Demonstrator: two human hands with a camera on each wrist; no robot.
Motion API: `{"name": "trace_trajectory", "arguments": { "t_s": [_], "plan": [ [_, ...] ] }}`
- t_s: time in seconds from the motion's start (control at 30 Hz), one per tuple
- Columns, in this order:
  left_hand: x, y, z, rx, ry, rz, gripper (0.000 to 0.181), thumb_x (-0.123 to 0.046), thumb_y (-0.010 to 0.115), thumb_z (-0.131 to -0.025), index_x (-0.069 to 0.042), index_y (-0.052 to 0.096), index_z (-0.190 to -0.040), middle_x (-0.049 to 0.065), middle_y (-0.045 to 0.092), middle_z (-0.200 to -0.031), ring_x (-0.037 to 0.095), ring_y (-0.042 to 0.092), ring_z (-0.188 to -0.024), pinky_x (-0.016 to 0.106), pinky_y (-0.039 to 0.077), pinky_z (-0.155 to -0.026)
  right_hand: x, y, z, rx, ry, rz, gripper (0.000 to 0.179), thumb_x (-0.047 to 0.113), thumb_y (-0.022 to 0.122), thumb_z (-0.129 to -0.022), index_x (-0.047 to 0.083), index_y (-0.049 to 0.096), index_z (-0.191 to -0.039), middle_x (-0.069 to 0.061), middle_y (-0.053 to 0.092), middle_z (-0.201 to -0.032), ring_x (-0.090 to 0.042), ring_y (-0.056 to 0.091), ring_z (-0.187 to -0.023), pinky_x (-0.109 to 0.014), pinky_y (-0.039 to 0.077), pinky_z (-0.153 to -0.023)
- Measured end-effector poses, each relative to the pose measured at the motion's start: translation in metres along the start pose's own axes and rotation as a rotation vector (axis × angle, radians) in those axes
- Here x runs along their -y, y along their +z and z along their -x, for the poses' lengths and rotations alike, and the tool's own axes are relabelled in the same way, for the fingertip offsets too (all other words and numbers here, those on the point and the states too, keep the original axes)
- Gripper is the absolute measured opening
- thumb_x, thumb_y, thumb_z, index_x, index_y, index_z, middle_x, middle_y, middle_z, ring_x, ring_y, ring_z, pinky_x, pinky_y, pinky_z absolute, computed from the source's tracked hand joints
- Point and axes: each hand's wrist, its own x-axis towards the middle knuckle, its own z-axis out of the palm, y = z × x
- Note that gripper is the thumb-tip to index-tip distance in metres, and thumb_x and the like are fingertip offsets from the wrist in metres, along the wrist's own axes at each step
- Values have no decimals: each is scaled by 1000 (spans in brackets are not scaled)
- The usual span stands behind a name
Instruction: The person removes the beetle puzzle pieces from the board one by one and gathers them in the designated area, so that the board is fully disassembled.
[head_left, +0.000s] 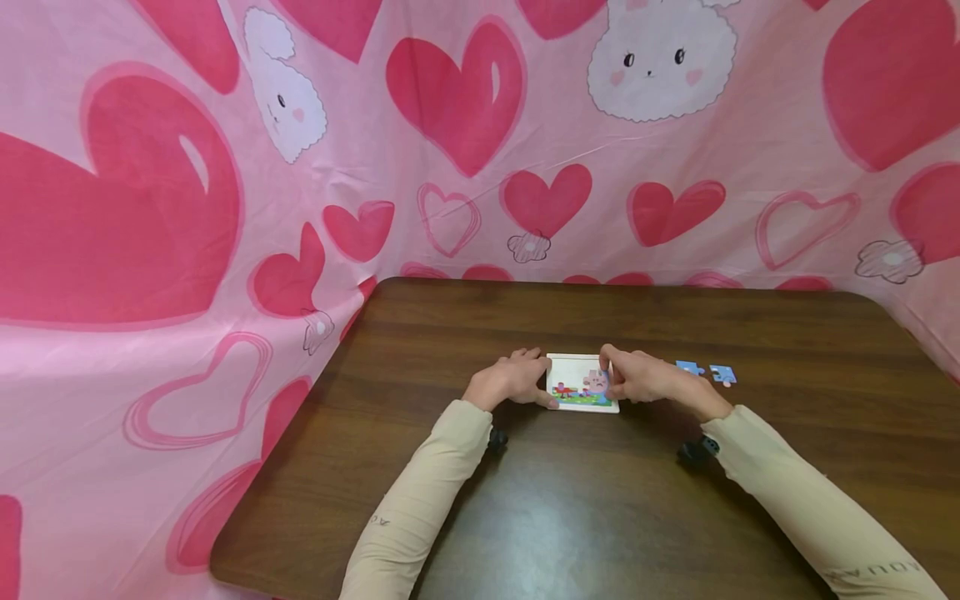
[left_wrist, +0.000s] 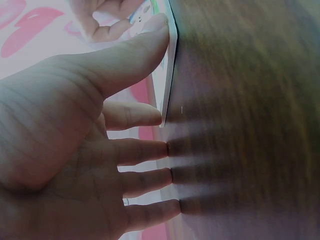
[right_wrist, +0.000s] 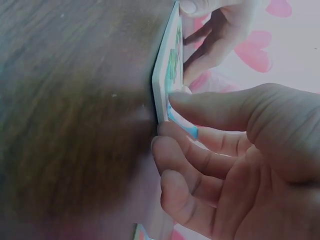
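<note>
A small white-framed jigsaw tray point(head_left: 566, 370) lies flat on the table, its lower part filled with a green, red and blue picture. At its left side is my left hand point(head_left: 517, 379), the thumb resting on the near corner. The other fingers point(left_wrist: 145, 151) of that hand are straight, their tips down at the tabletop. My right hand point(head_left: 645, 375) is at the tray's right side, fingers curled. Between its thumb and index finger it holds a blue-edged puzzle piece point(right_wrist: 182, 122) over the tray's edge. A pink character point(head_left: 597, 381) shows beside the right fingertips.
Two loose blue puzzle pieces, one point(head_left: 690, 367) partly behind the right wrist and the other point(head_left: 723, 373) farther right, lie on the brown wooden table point(head_left: 585, 500). A pink heart-patterned cloth point(head_left: 465, 108) hangs behind the table and along its left side.
</note>
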Motion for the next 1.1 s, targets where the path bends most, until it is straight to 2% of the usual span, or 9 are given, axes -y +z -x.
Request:
{"name": "trace_trajectory", "arguments": {
  "t_s": [0.27,0.6,0.8,0.97,1.1],
  "plan": [
    [0,0,-1,-1,4,3,80,-57,67,-86,-18,39,-150,8,26,-163,29,22,-150,49,26,-120,-4,4,-1,-33,-51,38,23,12,63,-95,10,43,-105,0,53,-67,-12,48,-54,-26,39,-52],
    [0,0,0,6,-4,5,79,-57,67,-86,-18,40,-150,8,26,-163,29,22,-150,49,26,-120,-2,7,-2,-125,-117,89,19,9,66,-92,11,47,-94,-1,50,-68,-13,42,-59,-25,35,-55],
    [0,0,-1,4,-4,-1,80,-58,66,-86,-18,39,-150,7,26,-163,28,23,-150,49,27,-120,2,5,-2,-112,-133,128,15,9,66,-92,12,52,-90,1,51,-69,-13,42,-61,-25,35,-56],
    [0,-1,-1,4,-1,-7,80,-58,66,-86,-18,39,-150,8,26,-163,28,22,-150,49,27,-119,4,4,-3,-82,-115,142,2,10,63,-94,10,62,-95,0,58,-76,-13,46,-65,-26,38,-60],
    [0,-1,-1,4,1,-5,79,-58,66,-86,-18,39,-149,8,25,-163,28,22,-151,49,26,-120,3,3,-3,-76,-99,139,12,6,59,-94,7,67,-102,-3,61,-82,-13,47,-63,-26,39,-58]
  ]
}}
